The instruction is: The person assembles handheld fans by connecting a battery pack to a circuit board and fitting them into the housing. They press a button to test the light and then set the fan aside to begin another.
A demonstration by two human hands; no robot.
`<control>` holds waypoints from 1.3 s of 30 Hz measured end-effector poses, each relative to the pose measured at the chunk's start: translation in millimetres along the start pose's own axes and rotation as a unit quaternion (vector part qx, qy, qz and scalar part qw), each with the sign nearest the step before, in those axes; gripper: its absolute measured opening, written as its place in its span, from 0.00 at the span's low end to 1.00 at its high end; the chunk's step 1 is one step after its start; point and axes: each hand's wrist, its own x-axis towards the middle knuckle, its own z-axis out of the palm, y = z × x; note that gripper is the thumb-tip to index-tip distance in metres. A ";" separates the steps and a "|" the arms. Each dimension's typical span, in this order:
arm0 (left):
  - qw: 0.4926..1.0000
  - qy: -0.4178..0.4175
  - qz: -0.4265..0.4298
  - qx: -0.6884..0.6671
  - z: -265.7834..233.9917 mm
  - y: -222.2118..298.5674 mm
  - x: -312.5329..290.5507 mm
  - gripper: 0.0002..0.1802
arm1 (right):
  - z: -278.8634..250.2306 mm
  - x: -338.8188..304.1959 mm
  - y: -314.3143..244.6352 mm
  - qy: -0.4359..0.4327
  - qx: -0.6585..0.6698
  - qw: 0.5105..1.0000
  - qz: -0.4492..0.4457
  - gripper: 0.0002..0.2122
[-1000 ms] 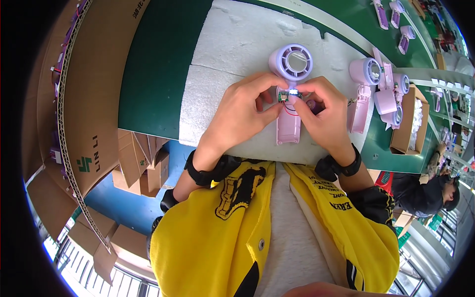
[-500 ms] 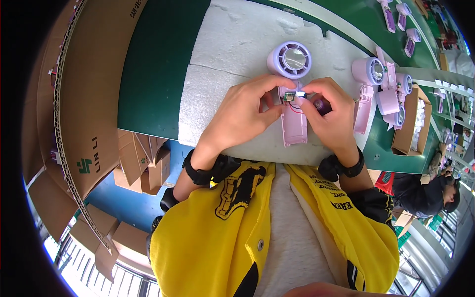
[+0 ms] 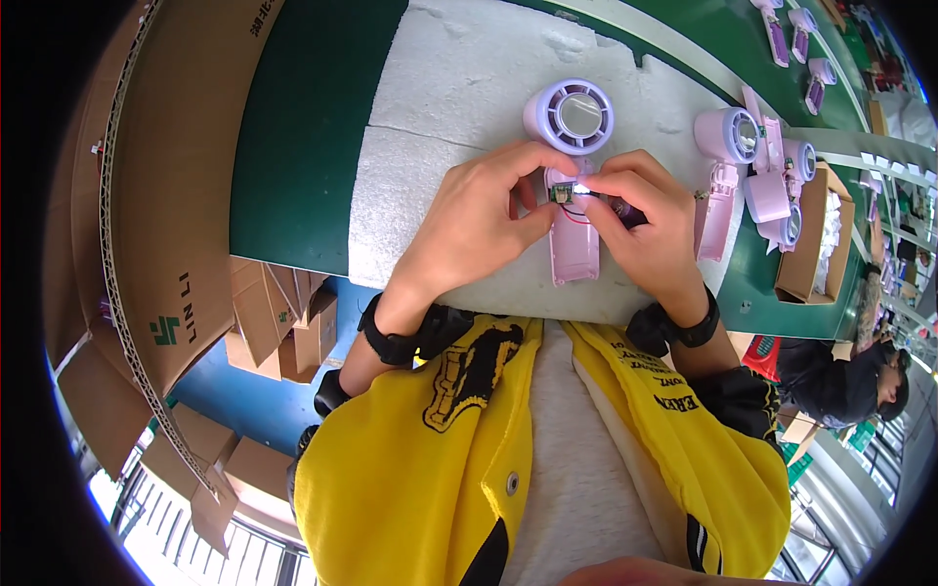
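Observation:
A lilac handheld fan (image 3: 576, 115) lies on the white foam sheet with its round head away from me and its pink handle open, hollow side up. Inside the handle's upper end sits a small green circuit board (image 3: 562, 193) with a bright white light at its right end and a thin red wire. My left hand (image 3: 479, 210) is closed at the handle's upper left, thumb and forefinger gripping around the board. The thumb and forefinger of my right hand (image 3: 650, 220) pinch the board's lit end. Beneath those fingers a dark purple cylinder (image 3: 626, 209) is partly hidden.
More lilac fans (image 3: 728, 135) and a loose pink handle shell (image 3: 718, 210) lie at the right. Beyond them an open cardboard box (image 3: 816, 239) holds white pieces. A large carton (image 3: 186, 176) stands at the left. A person in dark clothes (image 3: 840, 381) is at the far right.
My right fingertips have moved slightly left, further over the board's lit end. The fan appears a little further left in the picture. My left hand keeps its grip.

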 end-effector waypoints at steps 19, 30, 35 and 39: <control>1.000 0.008 -0.009 0.009 0.0 -0.1 -0.1 0.14 | 2.3 -2.8 0.8 0.015 -0.049 0.997 -0.052 0.09; 1.000 0.004 -0.007 0.013 -0.6 -0.5 0.0 0.14 | 2.2 -3.7 -0.3 0.012 -0.069 0.997 -0.044 0.11; 1.000 0.006 -0.002 0.010 -0.3 0.1 0.2 0.13 | 2.5 -3.5 0.8 0.007 -0.076 0.995 -0.057 0.11; 1.000 0.009 0.003 -0.005 0.9 -2.4 0.1 0.12 | 2.8 -3.2 -3.3 -0.003 -0.094 0.994 -0.049 0.11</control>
